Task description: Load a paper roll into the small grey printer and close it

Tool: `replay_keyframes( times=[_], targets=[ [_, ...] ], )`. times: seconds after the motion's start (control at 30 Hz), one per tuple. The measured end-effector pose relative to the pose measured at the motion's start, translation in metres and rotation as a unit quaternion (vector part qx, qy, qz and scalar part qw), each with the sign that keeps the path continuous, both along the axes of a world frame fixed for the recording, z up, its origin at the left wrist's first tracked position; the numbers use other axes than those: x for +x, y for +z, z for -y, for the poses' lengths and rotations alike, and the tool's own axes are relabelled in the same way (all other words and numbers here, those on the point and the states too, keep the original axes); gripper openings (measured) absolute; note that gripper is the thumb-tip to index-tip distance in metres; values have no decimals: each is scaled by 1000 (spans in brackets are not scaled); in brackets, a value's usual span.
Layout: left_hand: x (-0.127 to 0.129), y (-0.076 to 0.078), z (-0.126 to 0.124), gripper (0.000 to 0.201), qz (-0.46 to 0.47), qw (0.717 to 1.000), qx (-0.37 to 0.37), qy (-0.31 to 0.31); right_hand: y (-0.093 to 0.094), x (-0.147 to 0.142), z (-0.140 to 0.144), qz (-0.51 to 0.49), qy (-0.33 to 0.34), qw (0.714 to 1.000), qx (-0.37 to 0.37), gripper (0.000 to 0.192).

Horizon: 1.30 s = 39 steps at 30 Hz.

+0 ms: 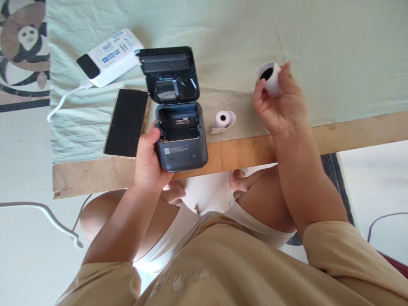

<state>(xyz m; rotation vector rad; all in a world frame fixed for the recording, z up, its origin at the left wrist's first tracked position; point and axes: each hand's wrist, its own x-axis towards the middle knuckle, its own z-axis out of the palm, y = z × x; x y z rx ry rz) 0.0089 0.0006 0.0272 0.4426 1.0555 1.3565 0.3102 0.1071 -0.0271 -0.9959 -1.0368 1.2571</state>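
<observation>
A small dark grey printer (181, 146) sits near the table's front edge with its lid (168, 72) swung open and its paper bay empty. My left hand (148, 159) grips the printer's left side. My right hand (279, 104) is raised to the right and holds a white paper roll (270, 78) with its hollow core facing me. A second white paper roll (222, 120) lies on the cloth just right of the printer, with a short tail of paper loose.
A black phone (126, 122) lies face up left of the printer. Behind it rests a white power bank (110, 56) with a white cable (62, 102). Pale green cloth (334, 51) covers the wooden table (360, 131). My knees are under its edge.
</observation>
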Motion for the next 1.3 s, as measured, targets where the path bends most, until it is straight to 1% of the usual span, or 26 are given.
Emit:
replay_keyframes(
  times=[0.03,0.1,0.2,0.27,0.33,0.53,0.63,0.7,0.77,0.9,0.97,1.07,1.13,1.2,1.27,1.3],
  targets=[
    [1,1,0,27,-2,1000,-7,7,-3,2,-2,-37,-43,998,-19,50],
    [2,1,-1,28,-9,1000,-18,15,-3,0,-2,-47,-79,995,-36,55],
    [3,0,-1,29,-2,1000,-8,18,6,-11,6,-1,-80,996,-48,60],
    [3,-1,0,27,9,1000,6,10,11,-18,12,1,-101,993,-60,59],
    [2,-2,1,24,14,1000,15,3,12,-21,14,7,-118,991,-68,57],
    [-1,-4,2,26,9,1000,14,-3,8,-22,13,34,-142,987,-69,48],
    [-2,-8,1,30,-5,999,35,-16,12,-23,13,31,-163,982,-93,30],
    [-3,-10,1,31,-16,997,67,-36,17,-23,14,17,-152,980,-126,22],
    [-4,-12,2,32,-32,995,85,-48,22,-25,16,-7,-129,981,-141,23],
    [-4,-11,5,32,-65,993,84,-58,30,-27,24,-33,-80,988,-129,34],
    [-5,-10,5,33,-69,992,86,-66,30,-26,25,-34,-54,988,-142,30],
    [-5,-11,5,35,-68,991,85,-73,28,-24,23,-24,-59,985,-163,27],
    [-6,-12,5,36,-70,991,86,-72,28,-26,24,10,-90,984,-155,32],
    [-6,-13,6,35,-70,992,85,-68,36,-34,32,58,-120,984,-114,40],
    [-6,-14,7,36,-68,992,83,-71,54,-46,47,112,-122,985,-46,45],
    [-6,-14,7,37,-67,992,83,-73,65,-52,56,140,-111,984,-11,43]
  ],
)
